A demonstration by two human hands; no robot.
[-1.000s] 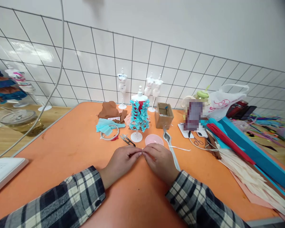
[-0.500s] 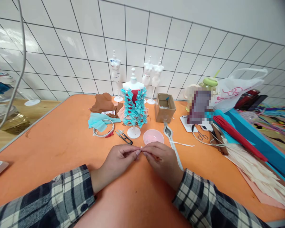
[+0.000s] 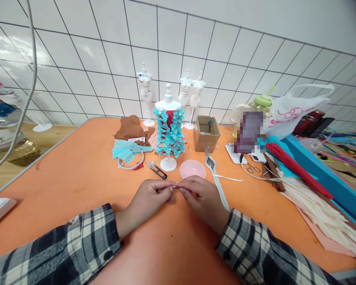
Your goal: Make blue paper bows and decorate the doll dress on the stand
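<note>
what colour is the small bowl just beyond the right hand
The bowl is pale pink; it shows in the head view, the only one.

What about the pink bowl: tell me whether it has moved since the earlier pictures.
No. Judged against the ruffled dress form, the pink bowl keeps its place just to the right of the white base; the whole view shifted.

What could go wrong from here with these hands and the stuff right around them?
The tiny white piece at the fingertips of the left hand and right hand could slip and be hard to find.

The pink bowl sits just beyond the right hand, so a careless reach might tip it.

The snips lie near the left hand; a stray bump might push them into the mannequin's base.
</note>
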